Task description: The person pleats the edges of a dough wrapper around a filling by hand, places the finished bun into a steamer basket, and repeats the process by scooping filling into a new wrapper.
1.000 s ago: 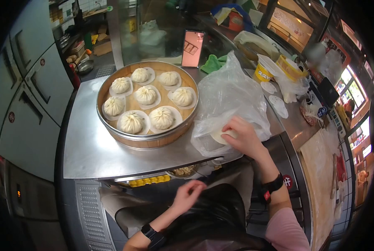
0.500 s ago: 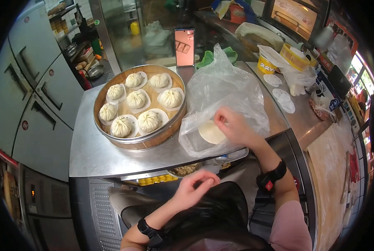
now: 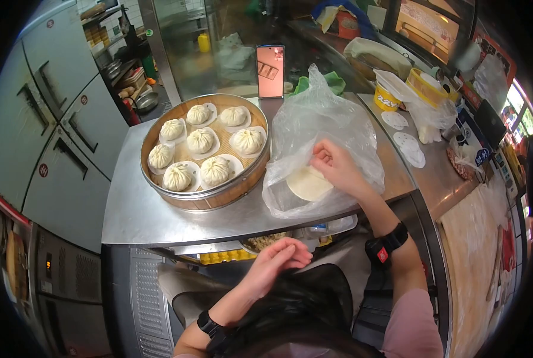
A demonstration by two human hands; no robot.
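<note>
A round, pale dough wrapper (image 3: 307, 185) lies at the mouth of a clear plastic bag (image 3: 350, 122) on the steel counter. At the wrapper's upper right edge, my right hand (image 3: 340, 169) has its fingers curled in a pinch on the dough; the fingertips are partly hidden. My left hand (image 3: 276, 264) hovers in front of the counter's edge, palm turned inward, fingers loosely stretched and holding nothing. Left of the bag stands a round bamboo steamer (image 3: 210, 200). Several pleated buns (image 3: 199, 141) sit in it, each on a white paper liner.
A phone (image 3: 270, 71) stands upright behind the steamer. Below the counter edge are a bowl of filling (image 3: 265, 241) and a yellow tray (image 3: 226, 256). Paper liners (image 3: 409, 149) and a yellow tub (image 3: 387, 98) are to the right. A floured board (image 3: 472, 262) lies at the far right.
My right hand has lowered its fingertips to the wrapper's edge. My left hand's fingers have loosened and straightened. The view has shifted slightly.
</note>
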